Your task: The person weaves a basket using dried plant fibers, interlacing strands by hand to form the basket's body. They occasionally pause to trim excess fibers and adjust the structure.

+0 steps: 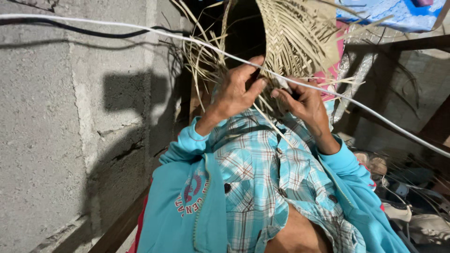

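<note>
Fingers (pixel 257 87) of both hands pinch straw strips (pixel 276 126); woven mat (pixel 295 37) long axis upright

One label shows: a round printed emblem (pixel 191 196) on the open front of the turquoise zip jacket (pixel 178 206), low in the view and left of centre. It sits just beside the jacket's zipper edge, on the flap that hangs next to the plaid shirt. The emblem is a ring of red letters curving around a red and dark middle figure; folds in the cloth hide part of it, so its full shape cannot be made out. No packages, signs or screens can be made out anywhere else in the view.
</note>
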